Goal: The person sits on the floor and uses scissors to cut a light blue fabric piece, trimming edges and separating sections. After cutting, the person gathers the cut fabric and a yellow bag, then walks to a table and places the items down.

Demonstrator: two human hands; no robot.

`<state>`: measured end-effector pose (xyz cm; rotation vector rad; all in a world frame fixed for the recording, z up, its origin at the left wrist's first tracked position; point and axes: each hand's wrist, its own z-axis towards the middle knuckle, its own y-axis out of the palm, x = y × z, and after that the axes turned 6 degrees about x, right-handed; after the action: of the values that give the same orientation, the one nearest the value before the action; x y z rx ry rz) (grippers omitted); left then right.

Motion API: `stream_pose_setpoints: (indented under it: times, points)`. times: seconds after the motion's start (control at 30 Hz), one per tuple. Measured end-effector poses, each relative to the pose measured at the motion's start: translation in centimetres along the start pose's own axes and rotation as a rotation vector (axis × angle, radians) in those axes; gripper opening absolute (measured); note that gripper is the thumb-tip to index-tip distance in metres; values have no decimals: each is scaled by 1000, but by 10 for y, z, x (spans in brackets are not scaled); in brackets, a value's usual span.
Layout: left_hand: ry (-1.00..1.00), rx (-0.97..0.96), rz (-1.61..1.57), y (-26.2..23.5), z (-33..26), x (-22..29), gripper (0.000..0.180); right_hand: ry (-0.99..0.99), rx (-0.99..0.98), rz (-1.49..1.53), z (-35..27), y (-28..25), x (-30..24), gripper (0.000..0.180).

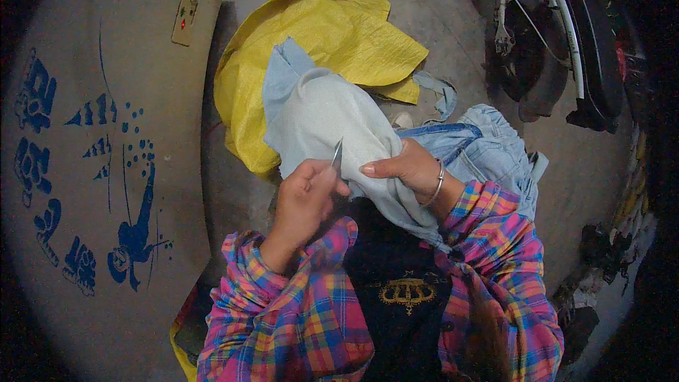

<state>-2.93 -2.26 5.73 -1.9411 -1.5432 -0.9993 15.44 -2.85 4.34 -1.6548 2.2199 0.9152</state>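
Note:
My left hand (305, 198) is closed round a small tool with a pointed metal blade (337, 153); its grip is hidden in my fingers. The blade's tip points up over a pale whitish-blue cloth (325, 110). My right hand (414, 172) pinches that cloth at its right side, thumb on top and the other fingers underneath. The cloth looks like a piece of a garment, bunched and draped over my lap. A light blue denim part (283, 74) shows along its upper left edge.
A yellow woven sack (311, 25) lies on the floor beyond the cloth. Blue jeans (488, 145) are heaped at the right. A beige panel with blue printing (148, 191) stands along the left. Dark wheeled equipment (544, 49) occupies the far right.

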Motion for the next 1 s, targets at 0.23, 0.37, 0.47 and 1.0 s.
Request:
stream_pose_setpoints:
  times: [0.23, 0.37, 0.47, 1.0]
  points:
    - [-3, -2, -28, 1, 2, -1, 21, -5, -1, -12, 2, -1, 3, 33]
    - [-21, 3, -47, 1, 0, 1, 19, 5, 3, -21, 2, -2, 2, 33]
    - [-16, -21, -18, -1, -2, 2, 21, 13, 9, -10, 1, -1, 1, 34]
    - [-55, -41, 4, -4, 2, 7, 20, 13, 0, -47, 1, -2, 1, 33]
